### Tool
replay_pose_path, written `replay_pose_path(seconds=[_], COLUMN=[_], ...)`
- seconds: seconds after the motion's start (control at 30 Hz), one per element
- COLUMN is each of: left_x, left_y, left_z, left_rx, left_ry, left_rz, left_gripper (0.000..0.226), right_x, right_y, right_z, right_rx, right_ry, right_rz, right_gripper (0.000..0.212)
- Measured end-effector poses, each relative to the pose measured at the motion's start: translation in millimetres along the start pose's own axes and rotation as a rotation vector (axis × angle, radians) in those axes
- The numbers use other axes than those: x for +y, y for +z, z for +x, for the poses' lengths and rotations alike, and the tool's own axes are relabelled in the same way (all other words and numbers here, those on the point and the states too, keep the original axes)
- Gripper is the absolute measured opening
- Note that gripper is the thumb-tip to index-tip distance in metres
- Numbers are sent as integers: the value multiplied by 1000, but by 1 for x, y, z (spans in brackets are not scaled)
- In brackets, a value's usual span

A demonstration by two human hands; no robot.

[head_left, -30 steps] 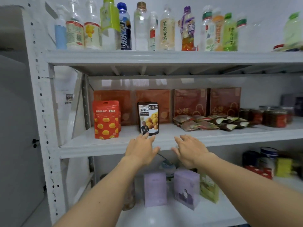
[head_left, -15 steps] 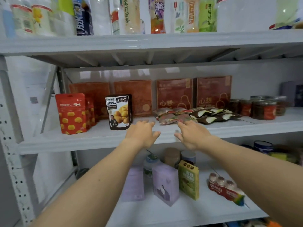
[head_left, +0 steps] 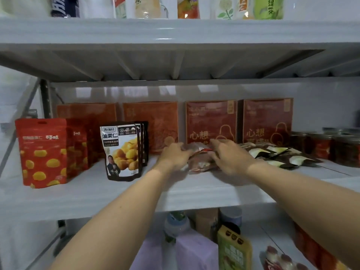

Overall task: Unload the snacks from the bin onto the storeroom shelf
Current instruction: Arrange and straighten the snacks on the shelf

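Observation:
On the middle shelf [head_left: 93, 193] lies a pile of reddish-brown snack packets [head_left: 200, 162]. My left hand [head_left: 173, 155] is at the pile's left edge with its fingers curled onto the packets. From the other side my right hand [head_left: 230, 159] reaches over the pile, fingers and thumb closing on a top packet. Both hands are blurred. The bin is out of sight.
Left of my hands stand black chestnut pouches [head_left: 121, 152] and red pouches [head_left: 43, 152]. Red boxes [head_left: 211, 122] line the back wall. Dark flat packets [head_left: 276, 154] and jars [head_left: 329, 146] lie to the right. Bottles fill the top shelf; cartons [head_left: 233, 250] stand below.
Both hands have moved from the shelf's front edge deeper in and onto the packet pile. The view has come closer and shifted right.

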State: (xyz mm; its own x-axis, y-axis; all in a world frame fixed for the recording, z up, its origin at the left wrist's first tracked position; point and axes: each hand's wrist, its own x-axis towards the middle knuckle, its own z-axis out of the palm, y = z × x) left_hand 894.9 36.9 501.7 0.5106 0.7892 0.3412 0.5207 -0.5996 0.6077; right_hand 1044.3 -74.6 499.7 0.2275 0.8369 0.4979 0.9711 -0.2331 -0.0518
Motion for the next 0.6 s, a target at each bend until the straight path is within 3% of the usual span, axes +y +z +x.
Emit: replay_pose_path(seconds=[0.3, 0.43, 0.6], left_x=[-21, -23, -30], left_y=[27, 36, 39], left_z=[98, 113, 117], left_rx=[-4, 29, 154], left_ry=[-60, -8, 35], left_rz=[-108, -269, -437], left_gripper=[52, 30, 22], right_x=[18, 22, 27], right_y=[26, 40, 58], right_z=[96, 121, 133], right_rx=[-120, -170, -3], right_ry=[136, 162, 156], right_rz=[64, 185, 529], right_gripper=[40, 33, 30])
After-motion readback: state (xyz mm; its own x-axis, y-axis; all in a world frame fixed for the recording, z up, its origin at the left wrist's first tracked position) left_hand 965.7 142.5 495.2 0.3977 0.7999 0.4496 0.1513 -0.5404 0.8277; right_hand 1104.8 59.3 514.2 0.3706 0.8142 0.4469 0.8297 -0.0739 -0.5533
